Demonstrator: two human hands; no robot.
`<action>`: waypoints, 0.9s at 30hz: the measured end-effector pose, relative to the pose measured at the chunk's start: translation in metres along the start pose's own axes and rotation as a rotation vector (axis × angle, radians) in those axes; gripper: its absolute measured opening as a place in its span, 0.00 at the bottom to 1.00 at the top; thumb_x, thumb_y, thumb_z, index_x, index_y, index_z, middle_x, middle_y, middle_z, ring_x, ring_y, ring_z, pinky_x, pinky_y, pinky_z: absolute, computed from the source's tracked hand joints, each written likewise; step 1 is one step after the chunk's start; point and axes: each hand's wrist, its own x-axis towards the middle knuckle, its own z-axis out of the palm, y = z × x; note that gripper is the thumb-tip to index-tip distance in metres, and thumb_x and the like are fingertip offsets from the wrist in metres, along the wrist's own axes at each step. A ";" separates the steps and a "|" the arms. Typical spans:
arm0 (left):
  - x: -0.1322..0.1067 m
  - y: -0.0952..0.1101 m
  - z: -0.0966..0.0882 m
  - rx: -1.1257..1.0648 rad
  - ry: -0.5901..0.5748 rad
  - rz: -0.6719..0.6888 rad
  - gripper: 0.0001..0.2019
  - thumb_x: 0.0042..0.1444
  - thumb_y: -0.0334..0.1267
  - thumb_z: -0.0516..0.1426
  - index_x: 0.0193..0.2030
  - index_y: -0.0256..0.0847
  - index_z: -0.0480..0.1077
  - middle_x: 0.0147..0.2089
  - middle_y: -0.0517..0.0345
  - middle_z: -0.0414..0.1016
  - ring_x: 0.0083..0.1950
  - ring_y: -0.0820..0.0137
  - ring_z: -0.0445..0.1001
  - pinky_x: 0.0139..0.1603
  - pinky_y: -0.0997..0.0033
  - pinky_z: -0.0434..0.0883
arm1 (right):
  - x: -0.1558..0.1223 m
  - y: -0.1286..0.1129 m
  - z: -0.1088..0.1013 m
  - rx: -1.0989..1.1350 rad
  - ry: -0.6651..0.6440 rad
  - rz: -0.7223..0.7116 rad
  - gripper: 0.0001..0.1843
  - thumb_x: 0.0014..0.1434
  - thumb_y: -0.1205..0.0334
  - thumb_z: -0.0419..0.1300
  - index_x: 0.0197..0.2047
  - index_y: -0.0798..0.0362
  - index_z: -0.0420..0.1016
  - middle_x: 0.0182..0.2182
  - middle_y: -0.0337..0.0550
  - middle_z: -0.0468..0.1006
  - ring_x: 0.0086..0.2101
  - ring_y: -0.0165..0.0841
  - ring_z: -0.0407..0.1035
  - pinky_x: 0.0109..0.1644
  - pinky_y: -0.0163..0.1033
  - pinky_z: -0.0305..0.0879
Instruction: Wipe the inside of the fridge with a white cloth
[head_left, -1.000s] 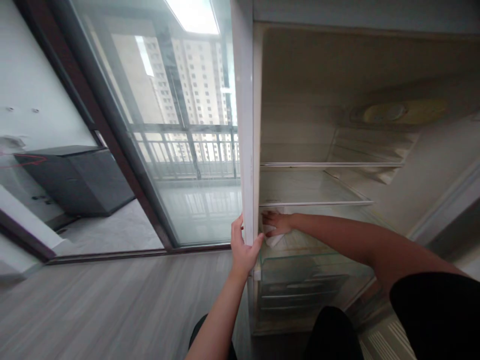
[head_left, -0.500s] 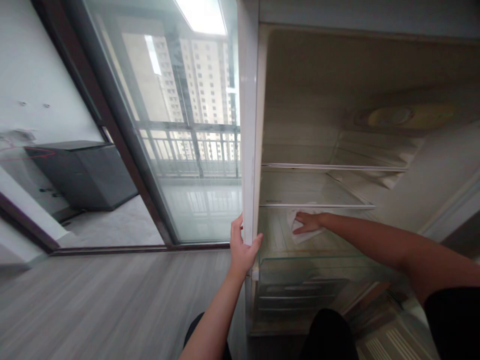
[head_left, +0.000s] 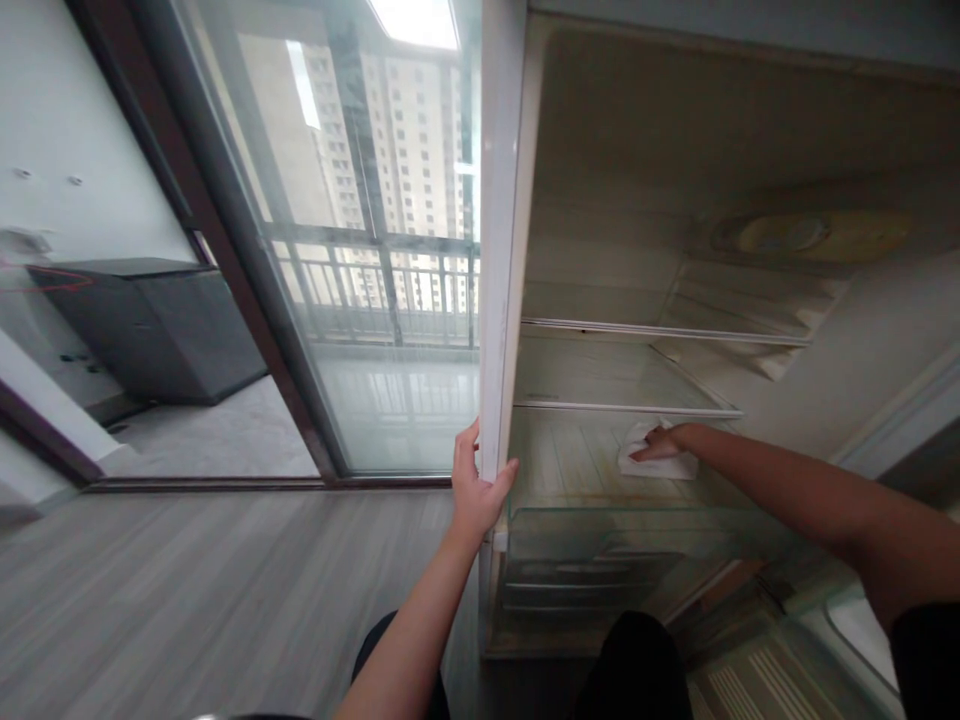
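Note:
I face an open, empty fridge (head_left: 615,150) with stained white walls. My left hand (head_left: 476,490) grips the fridge's left side wall (head_left: 499,250) at its front edge, thumb inside, fingers outside. My right hand (head_left: 664,440) reaches in under the lower glass shelf (head_left: 600,385) and presses flat on a white cloth (head_left: 652,462) lying on the glass cover (head_left: 570,470) above the clear crisper drawer (head_left: 592,550).
A second glass shelf (head_left: 660,325) sits higher, with a yellowed control dial (head_left: 802,235) on the right inner wall. To the left are a sliding glass balcony door (head_left: 352,250), a dark cabinet (head_left: 150,325) behind the glass and grey wood flooring (head_left: 187,600). My dark-clothed knees (head_left: 637,665) are below.
My right hand slid the white cloth from the left end of the glass cover to its right side. My left hand kept its grip on the side wall.

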 end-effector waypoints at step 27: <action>0.001 0.000 0.001 -0.027 0.010 0.016 0.30 0.61 0.52 0.61 0.67 0.43 0.64 0.58 0.45 0.73 0.57 0.54 0.74 0.54 0.52 0.74 | -0.024 -0.041 0.006 0.007 -0.181 -0.132 0.80 0.45 0.36 0.75 0.79 0.49 0.22 0.76 0.55 0.19 0.75 0.54 0.28 0.77 0.58 0.44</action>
